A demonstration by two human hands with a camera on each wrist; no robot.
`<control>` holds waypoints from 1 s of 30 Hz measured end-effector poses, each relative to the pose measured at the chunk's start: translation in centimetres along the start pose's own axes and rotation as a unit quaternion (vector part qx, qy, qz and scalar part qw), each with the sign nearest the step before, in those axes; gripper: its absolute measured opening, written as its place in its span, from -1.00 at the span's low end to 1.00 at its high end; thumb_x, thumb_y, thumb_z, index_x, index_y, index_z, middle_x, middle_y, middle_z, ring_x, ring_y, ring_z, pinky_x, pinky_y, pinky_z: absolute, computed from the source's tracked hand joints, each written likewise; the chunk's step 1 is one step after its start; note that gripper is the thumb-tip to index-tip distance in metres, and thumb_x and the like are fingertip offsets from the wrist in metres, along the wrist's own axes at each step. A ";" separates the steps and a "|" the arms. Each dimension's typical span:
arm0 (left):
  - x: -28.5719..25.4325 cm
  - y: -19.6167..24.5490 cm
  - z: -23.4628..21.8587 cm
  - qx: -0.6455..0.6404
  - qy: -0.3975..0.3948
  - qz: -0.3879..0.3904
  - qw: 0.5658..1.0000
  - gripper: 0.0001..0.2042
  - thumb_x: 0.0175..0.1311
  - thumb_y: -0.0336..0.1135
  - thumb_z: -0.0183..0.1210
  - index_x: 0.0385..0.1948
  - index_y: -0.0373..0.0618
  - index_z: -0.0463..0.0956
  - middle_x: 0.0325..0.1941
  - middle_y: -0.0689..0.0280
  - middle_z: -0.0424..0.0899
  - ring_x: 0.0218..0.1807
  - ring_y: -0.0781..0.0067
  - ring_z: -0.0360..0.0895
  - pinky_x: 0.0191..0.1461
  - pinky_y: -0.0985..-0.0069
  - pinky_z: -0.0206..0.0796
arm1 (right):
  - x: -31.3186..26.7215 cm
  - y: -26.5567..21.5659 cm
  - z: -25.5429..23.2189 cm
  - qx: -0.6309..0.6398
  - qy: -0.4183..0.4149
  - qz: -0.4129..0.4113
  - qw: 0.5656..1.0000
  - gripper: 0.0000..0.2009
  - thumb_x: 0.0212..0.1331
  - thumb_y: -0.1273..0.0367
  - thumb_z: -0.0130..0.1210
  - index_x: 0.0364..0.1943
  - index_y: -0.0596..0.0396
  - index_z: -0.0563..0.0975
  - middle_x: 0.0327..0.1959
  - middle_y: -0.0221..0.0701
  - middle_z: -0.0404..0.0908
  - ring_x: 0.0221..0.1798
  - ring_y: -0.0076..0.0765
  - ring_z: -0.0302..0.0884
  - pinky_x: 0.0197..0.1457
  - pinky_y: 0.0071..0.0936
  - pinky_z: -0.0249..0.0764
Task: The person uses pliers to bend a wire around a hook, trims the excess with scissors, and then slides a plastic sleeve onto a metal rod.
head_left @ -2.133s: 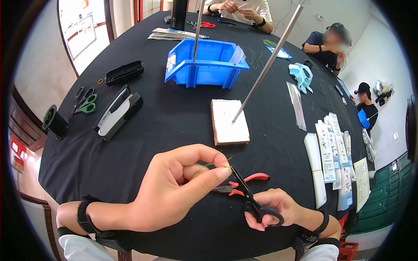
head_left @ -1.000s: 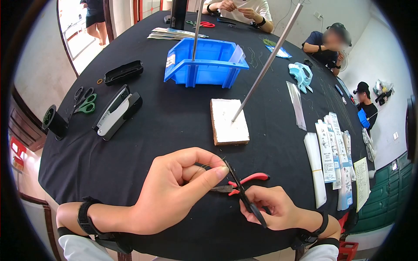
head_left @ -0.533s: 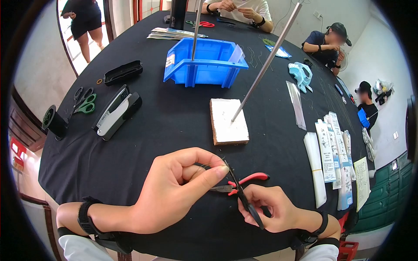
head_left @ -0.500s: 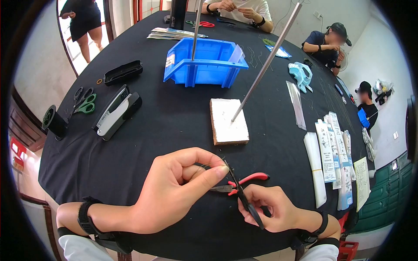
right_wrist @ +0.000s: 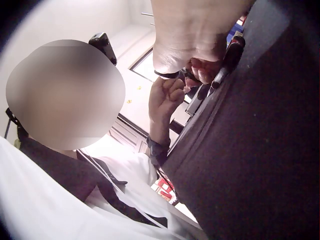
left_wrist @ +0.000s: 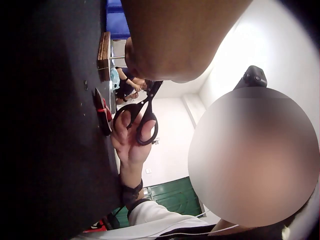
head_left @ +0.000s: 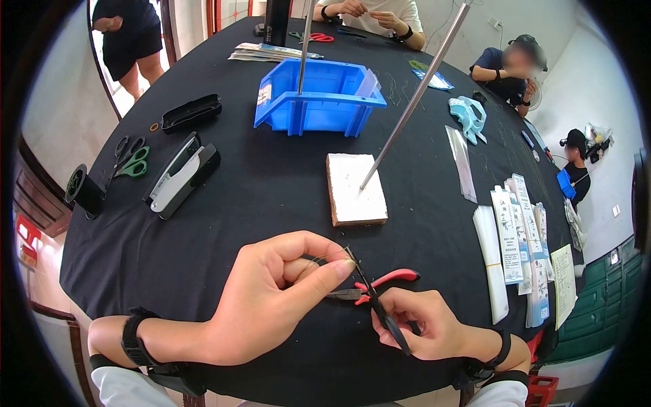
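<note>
My left hand [head_left: 278,298] pinches a thin greenish thread [head_left: 316,259] between thumb and forefinger, low over the front of the table. Black scissors [head_left: 382,316] are held in my right hand [head_left: 424,324], their blades right at the left fingertips. In the left wrist view the scissors [left_wrist: 149,99] show their two handle loops, with right-hand fingers through them. Under the scissors, pliers with red handles [head_left: 397,276] lie on the black cloth. From the right wrist, the left hand [right_wrist: 167,97] appears beyond the right hand, which hides most of the scissors.
Ahead stands a white-topped block [head_left: 356,203] with a slanted metal rod [head_left: 413,102]. A blue bin [head_left: 325,115] sits behind it. To the left are a stapler [head_left: 182,176], green-handled scissors [head_left: 134,163] and a thread spool [head_left: 86,192]; printed packets [head_left: 508,237] lie right.
Over two seconds the right hand turned and the scissors shifted slightly left, their handles swinging downward; the last half second shows hardly any hand movement. A person has come into the doorway.
</note>
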State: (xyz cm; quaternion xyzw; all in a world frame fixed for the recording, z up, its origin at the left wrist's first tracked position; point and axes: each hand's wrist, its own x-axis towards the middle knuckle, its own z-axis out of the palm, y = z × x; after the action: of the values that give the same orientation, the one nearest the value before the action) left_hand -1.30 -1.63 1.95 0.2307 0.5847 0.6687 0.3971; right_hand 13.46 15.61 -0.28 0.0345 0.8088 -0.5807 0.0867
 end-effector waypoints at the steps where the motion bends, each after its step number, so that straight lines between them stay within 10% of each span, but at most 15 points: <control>1: 0.0 0.0 0.0 0.001 -0.001 0.000 1.000 -0.89 0.24 -0.44 0.11 -0.31 -0.31 0.45 -0.75 0.58 0.29 -0.72 0.87 0.05 -0.66 0.75 -0.18 | 0.0 0.0 0.0 0.001 0.000 0.001 1.000 -0.83 0.05 0.49 0.17 -0.30 0.20 0.44 -0.42 -0.43 0.52 -0.41 -0.63 0.48 -0.32 -0.68 0.42; 8: 0.0 -0.1 -0.1 0.003 -0.002 0.001 1.000 -0.88 0.24 -0.44 0.11 -0.31 -0.31 0.45 -0.75 0.57 0.30 -0.72 0.86 0.06 -0.66 0.75 -0.17 | 0.1 0.7 0.2 -0.010 0.018 -0.046 0.999 -0.76 0.05 0.40 0.16 -0.22 0.22 0.45 -0.50 -0.45 0.57 -0.68 -0.68 0.25 -0.54 -0.70 0.23; 30: 0.1 -0.2 -0.2 0.012 0.007 0.003 1.000 -0.89 0.25 -0.44 0.10 -0.30 -0.31 0.45 -0.74 0.56 0.30 -0.72 0.86 0.06 -0.66 0.75 -0.19 | -0.1 0.6 0.0 -0.051 0.027 -0.052 0.997 -0.79 0.10 0.43 0.11 -0.20 0.22 0.45 -0.47 -0.42 0.62 -0.64 -0.70 0.33 -0.55 -0.72 0.22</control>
State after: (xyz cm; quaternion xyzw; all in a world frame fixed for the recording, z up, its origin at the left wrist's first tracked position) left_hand -1.44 -1.70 1.73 0.2330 0.5949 0.6640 0.3884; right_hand 13.67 15.82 -0.79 0.0035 0.8399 -0.5415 0.0362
